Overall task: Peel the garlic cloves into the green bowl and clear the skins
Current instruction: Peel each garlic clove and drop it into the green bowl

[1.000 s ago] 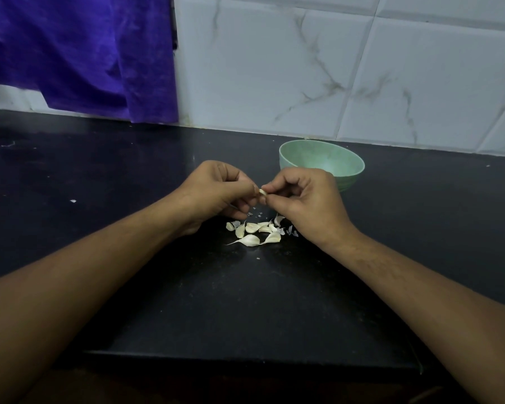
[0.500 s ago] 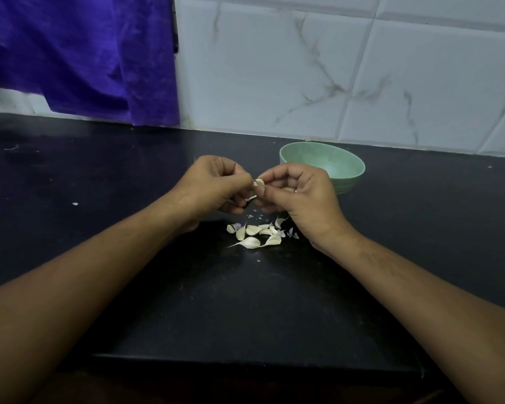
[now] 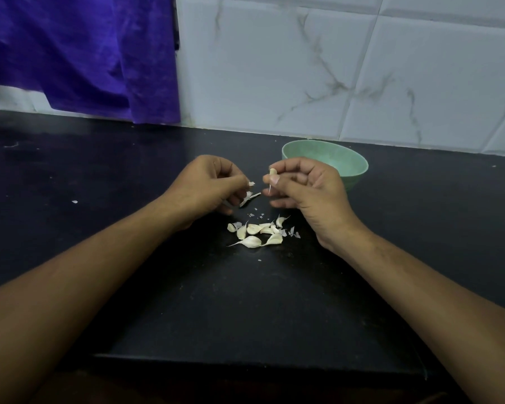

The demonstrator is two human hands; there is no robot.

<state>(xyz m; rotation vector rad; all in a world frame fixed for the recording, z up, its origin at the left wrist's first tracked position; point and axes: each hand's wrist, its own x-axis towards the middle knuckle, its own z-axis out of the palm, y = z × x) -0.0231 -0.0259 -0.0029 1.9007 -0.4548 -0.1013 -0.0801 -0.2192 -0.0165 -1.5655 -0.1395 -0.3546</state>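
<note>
Head, right hand (image 3: 307,188) pinches clove (image 3: 272,172), left hand (image 3: 207,185) skin (image 3: 251,184)

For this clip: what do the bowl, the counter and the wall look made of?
Bowl: pale green, matte, even colour; likely plastic or melamine, though ceramic cannot be ruled out. Counter: black stone, probably granite, with faint speckle and a dull sheen. Wall: smooth white tiles with grey marble-like veins and visible grout lines; ceramic or marble.

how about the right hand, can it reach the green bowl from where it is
Probably yes: the right hand, pinching a clove, is just in front of the green bowl, and nothing stands between them.
</note>
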